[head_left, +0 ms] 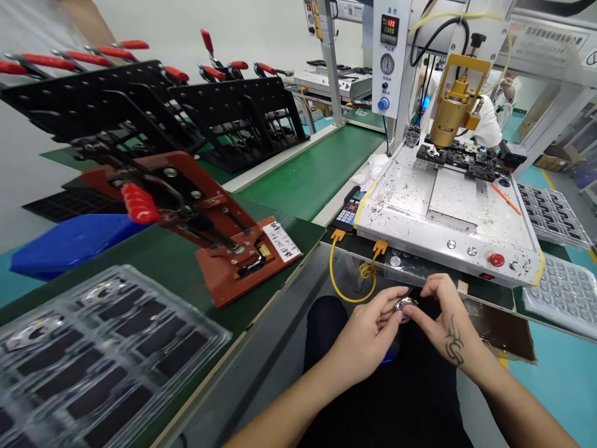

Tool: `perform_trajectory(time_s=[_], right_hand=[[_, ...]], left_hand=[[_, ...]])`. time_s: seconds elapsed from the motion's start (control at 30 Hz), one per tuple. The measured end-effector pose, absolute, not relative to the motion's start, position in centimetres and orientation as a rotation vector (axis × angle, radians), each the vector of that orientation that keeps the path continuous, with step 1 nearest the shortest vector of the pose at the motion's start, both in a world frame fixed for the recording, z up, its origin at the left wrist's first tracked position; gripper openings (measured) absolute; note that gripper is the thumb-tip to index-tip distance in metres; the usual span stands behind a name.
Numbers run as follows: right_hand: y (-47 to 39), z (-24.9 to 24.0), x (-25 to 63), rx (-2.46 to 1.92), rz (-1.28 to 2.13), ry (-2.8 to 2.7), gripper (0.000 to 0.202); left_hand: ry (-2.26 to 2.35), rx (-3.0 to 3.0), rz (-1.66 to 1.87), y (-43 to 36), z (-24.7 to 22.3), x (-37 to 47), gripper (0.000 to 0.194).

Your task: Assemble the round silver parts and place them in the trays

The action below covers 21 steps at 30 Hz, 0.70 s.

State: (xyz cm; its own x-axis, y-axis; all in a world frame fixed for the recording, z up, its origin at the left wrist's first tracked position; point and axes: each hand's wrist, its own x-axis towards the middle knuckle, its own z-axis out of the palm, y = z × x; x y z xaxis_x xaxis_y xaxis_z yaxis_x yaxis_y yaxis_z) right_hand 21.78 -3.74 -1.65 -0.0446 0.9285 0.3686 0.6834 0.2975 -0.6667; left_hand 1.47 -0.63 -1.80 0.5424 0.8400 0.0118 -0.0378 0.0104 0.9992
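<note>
Over on the left I see a clear plastic tray [214, 334] on the dark green surface [180, 267], then a red-brown metal clamp [215, 214], then the left hand [366, 330] and right hand [441, 320] both pinching a small shiny silver part [405, 303] over the person's black lap [410, 398], and past them a big white machine [405, 196].

left hand [366, 336] and right hand [439, 318] are close together, both apparently pinching.

Pretty bright, even light with only soft shadows tbh, but the clear plastic tray [205, 333] at near left is blurry with glare, edges look wide-angle stretched, and the small metal part [405, 304] glints.
</note>
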Motion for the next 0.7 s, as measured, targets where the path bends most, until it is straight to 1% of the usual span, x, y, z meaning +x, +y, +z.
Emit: perform_trajectory(time_s=[0.03,0.1,0.2,0.3,0.33,0.43,0.47,0.57,0.7], right_hand=[[-3.6,-1.5,21.8,-1.389,0.467,-1.856,0.015],[-3.2,-1.2,21.7,-1.261,0.571,-1.938,0.015],[-2.5,-0.8,21.2,-1.243,0.697,-1.779,0.009],[-1.9,-1.0,20.5,-1.284,0.975,-1.408,0.022],[-1.7,-1.2,20.2,-1.267,1.066,-1.309,0.026],[-1.5,-1.8,19.3,-1.213,1.226,-1.163,0.035],[-1.6,-2.0,19.0,-1.21,1.253,-1.147,0.036],[-1.8,-2.0,18.4,-1.2,1.285,-1.154,0.037],[-2.1,-1.5,17.9,-1.195,1.246,-1.215,0.033]], left_hand=[[0.768,1.492,0.758,-0.3,-1.4,1.1,0.042],[0.788,1.643,0.695,0.5,-0.4,0.4,0.047],[0.791,1.587,0.743,1.3,0.5,0.0,0.048],[0.844,1.348,0.867,1.3,0.4,0.3,0.052],[0.857,1.285,0.888,1.1,0.2,0.4,0.05],[0.864,1.177,0.908,0.4,-0.2,0.6,0.03],[0.866,1.161,0.911,0.2,-0.2,0.5,0.026],[0.892,1.161,0.924,-0.3,0.3,0.3,0.025],[0.921,1.221,0.922,-0.4,0.9,-0.1,0.026]])
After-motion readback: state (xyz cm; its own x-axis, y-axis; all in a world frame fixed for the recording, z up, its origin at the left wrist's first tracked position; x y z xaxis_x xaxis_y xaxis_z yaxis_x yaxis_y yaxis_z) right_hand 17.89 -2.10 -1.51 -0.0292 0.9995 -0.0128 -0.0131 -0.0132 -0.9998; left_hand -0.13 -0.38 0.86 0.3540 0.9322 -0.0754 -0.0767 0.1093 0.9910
